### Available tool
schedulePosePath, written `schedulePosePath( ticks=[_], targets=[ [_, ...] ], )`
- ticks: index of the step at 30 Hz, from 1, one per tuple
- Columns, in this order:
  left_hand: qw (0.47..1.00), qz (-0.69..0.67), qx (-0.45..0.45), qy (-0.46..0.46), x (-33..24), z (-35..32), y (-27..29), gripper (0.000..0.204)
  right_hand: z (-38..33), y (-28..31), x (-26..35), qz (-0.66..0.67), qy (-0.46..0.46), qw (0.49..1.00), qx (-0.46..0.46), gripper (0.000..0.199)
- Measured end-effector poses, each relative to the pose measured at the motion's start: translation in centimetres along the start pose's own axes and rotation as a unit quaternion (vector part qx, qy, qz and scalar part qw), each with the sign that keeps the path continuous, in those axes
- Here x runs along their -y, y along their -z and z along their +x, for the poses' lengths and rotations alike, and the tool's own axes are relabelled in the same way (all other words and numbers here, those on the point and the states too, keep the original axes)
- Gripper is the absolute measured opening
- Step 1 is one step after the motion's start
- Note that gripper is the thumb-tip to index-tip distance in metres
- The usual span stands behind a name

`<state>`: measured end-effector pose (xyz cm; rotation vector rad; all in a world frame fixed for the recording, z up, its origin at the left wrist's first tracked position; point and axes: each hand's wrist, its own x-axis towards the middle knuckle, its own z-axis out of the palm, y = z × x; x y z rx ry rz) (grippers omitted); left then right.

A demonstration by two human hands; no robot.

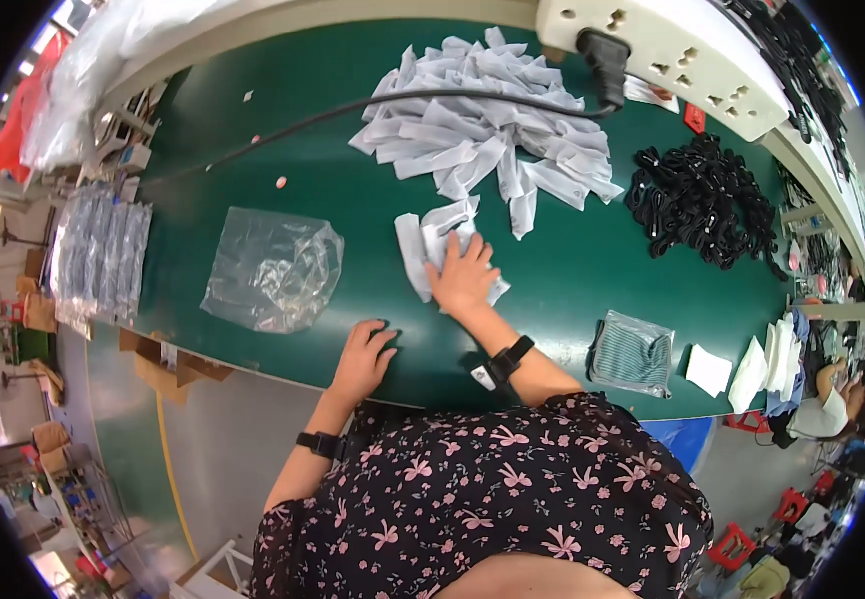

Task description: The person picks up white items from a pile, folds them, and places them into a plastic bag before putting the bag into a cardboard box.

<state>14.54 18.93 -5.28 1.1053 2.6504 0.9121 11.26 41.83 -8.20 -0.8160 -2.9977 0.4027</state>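
My right hand [464,278] lies palm down on a few white paper-like sleeves [410,250] in the middle of the green table. Its fingers are spread across them, and its palm hides part of the sleeves. Near the table's front edge, my left hand [361,359] rests with fingers loosely bent and apart, holding nothing. A large heap of similar white sleeves [472,130] lies beyond my right hand. To the left, a clear plastic bag [278,270] lies flat on the table.
A black cable [383,98] crosses above the table from a white power strip [677,60]. At right are a pile of black cords [702,200], a bagged striped cloth [632,354] and a white folded piece [709,370]. Stacked plastic-wrapped packs [101,255] stand at the left edge.
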Motion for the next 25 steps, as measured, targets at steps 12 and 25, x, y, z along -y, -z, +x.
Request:
schedulePosePath(
  ticks=[12,25],
  targets=[
    [0.996,-0.047,-0.027,0.074,1.3,-0.8,-1.0,0.046,0.6,3.1,-2.2,0.186,0.331,0.925,0.030,0.046],
    [0.980,-0.151,-0.029,-0.129,-0.1,-1.0,1.3,0.035,-8.0,0.2,-7.1,0.438,-0.136,0.876,0.153,0.010]
  ],
)
